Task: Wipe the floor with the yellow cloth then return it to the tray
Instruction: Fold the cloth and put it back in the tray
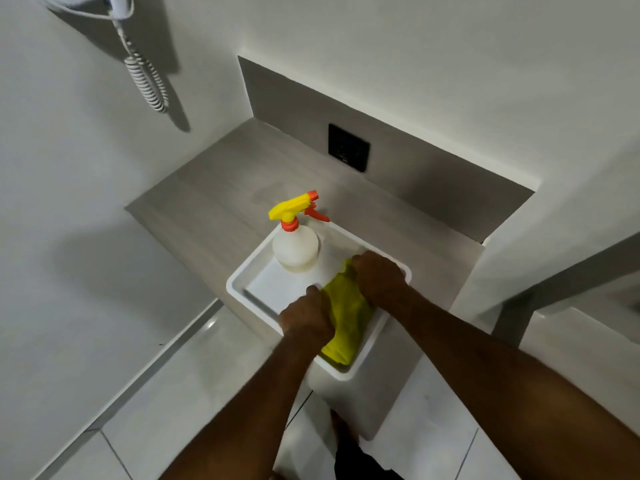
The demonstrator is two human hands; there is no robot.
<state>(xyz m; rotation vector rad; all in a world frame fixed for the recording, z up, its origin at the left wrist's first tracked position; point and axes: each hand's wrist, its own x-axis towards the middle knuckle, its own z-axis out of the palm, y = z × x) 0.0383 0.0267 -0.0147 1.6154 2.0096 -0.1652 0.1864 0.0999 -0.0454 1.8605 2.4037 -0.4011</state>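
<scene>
A yellow cloth lies bunched in the right half of a white tray on a grey shelf. My left hand grips the cloth's near left side. Over its far end, my right hand is closed on the fabric. Both hands are inside the tray, and part of the cloth is hidden under them.
A white spray bottle with a yellow and orange trigger stands in the tray's far left corner. The grey shelf has a black wall socket behind it. A coiled white cord hangs on the left wall. Pale floor tiles lie below.
</scene>
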